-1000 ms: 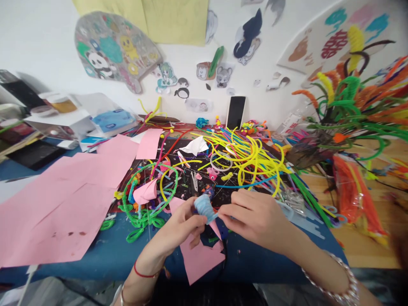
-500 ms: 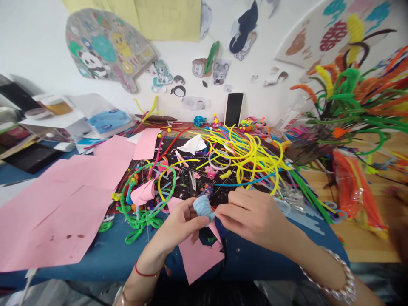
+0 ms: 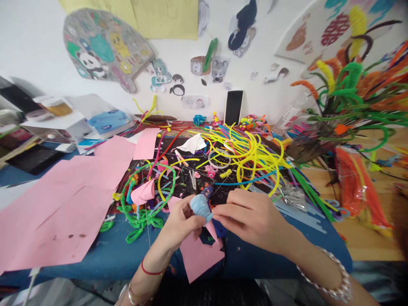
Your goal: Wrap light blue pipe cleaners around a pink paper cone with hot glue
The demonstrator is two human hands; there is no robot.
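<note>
My left hand (image 3: 183, 225) is closed around a pink paper cone (image 3: 211, 230) whose wide part is wrapped in light blue pipe cleaner (image 3: 200, 205). The cone's bare pink tip points down and to the right. With thumb and fingers pinched together, my right hand (image 3: 251, 216) grips the loose end of the blue pipe cleaner at the right side of the wrap. Below both hands lies a cut piece of pink paper (image 3: 200, 258). A small dark, speckled object (image 3: 208, 190) stands just behind the wrapped cone.
Large pink sheets (image 3: 54, 212) cover the left side. A rolled pink paper (image 3: 143, 192) lies amid a green pipe-cleaner ring (image 3: 174, 178). Yellow pipe cleaners (image 3: 255, 148) are heaped behind my right hand. A phone (image 3: 233, 108) leans on the wall. Bunched pipe cleaners (image 3: 347, 93) stand right.
The wrapped cone has turned a little and shifted slightly left. My right hand has moved slightly left with it, still pinching the pipe cleaner's end. The view has shifted slightly.
</note>
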